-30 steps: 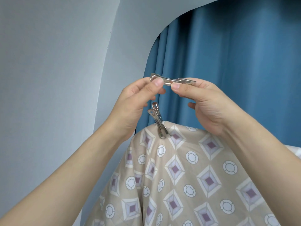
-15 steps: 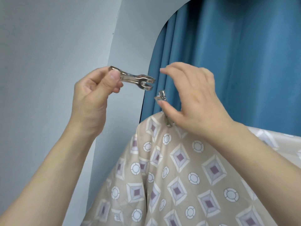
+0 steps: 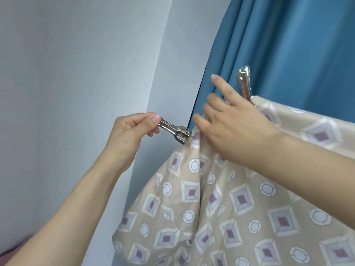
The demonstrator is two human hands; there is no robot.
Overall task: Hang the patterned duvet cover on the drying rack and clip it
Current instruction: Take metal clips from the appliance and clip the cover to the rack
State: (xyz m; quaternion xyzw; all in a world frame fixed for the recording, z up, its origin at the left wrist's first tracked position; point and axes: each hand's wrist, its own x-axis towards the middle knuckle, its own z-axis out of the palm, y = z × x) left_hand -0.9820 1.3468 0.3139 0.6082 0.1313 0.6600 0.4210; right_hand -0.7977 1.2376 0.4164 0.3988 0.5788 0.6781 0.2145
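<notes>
Two metal clips are in view: one [image 3: 245, 87] already stands upright on the top edge of the patterned duvet cover [image 3: 230, 208]; the second clip [image 3: 175, 131] is pinched at its handle end by the left hand [image 3: 130, 135], long axis near horizontal, mouth touching the gathered fabric corner. Right hand [image 3: 236, 131] bunches that corner, index finger raised. Open wall [image 3: 76, 73] lies left; blue curtain [image 3: 297, 45] behind.
</notes>
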